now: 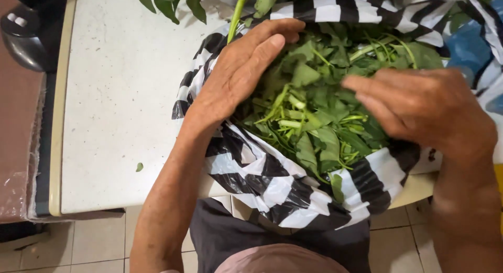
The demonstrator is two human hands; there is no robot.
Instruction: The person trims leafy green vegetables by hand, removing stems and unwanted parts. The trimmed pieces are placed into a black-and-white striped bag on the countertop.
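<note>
Watch that bag [293, 194], because it hangs well over the near edge of the table [120, 121] and a good part of it sags toward your lap. If you press down or drag the greens [314, 110] toward you, my guess is the whole load could slide off and spill onto the floor tiles [99, 247]. The plastic looks thin too, so a hard stem could poke through if you push too firmly.

Your left hand [241, 74] lies open and flat, palm down, along the left rim of the bag, fingers stretched over the top of the pile and touching the leaves. Your right hand [424, 110] hovers open at the right side, fingers reaching left over the greens; whether the fingertips pinch a leaf, I cannot tell. The heap of leaves and stems sits inside the striped bag, right between your two hands. One loose leaf [139, 167] already lies on the table, well apart to your left. More leafy stalks [167, 1] lie at the far edge.
</note>
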